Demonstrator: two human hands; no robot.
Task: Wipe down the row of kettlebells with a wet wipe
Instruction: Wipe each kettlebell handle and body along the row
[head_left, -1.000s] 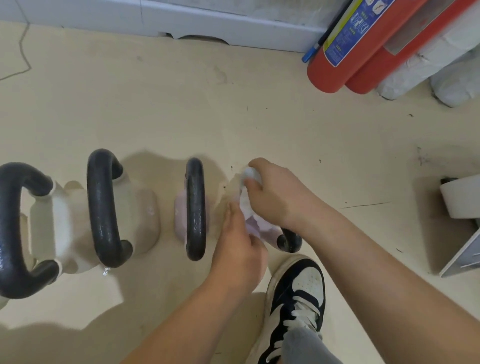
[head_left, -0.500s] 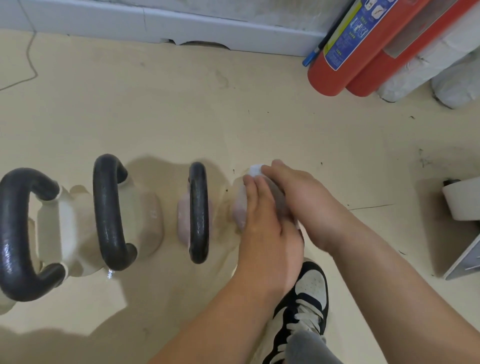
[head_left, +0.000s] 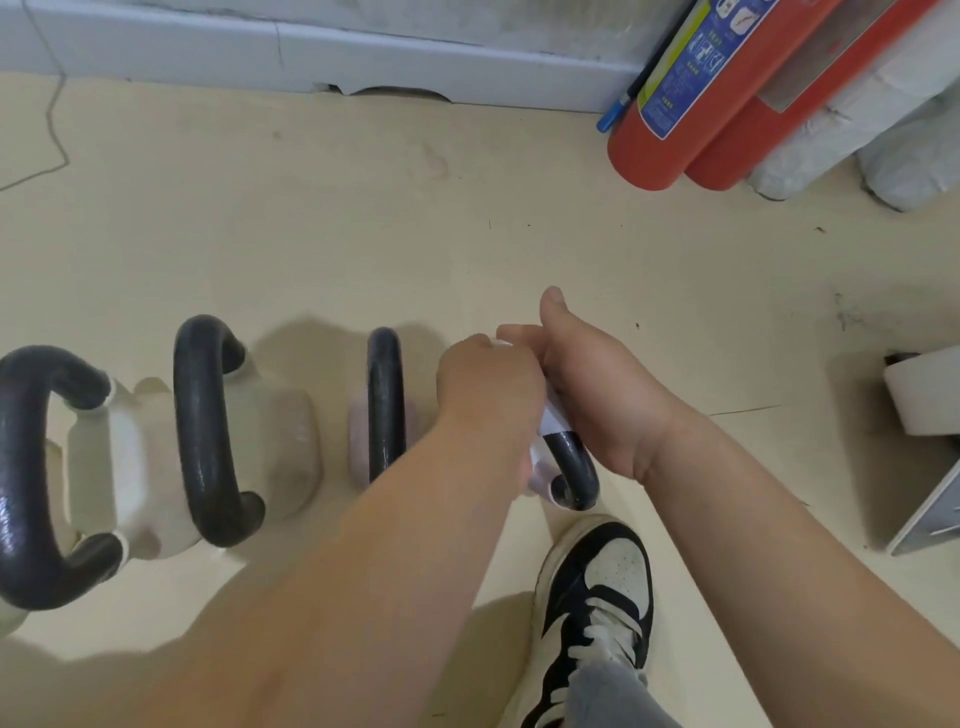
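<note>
R hand (head_left: 597, 395) grips wet wipe (head_left: 553, 418) round handle of rightmost kettlebell (head_left: 574, 467), on floor (head_left: 363, 234) at row's end. L hand (head_left: 488, 384) curled beside it, touching wipe; grip can't tell.

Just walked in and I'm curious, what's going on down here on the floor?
A person is cleaning the rightmost kettlebell in a row of four on the floor. The left hand and right hand both grip a white wet wipe wrapped round its black handle. The other three kettlebells stand to the left, with no hand on them.
</note>
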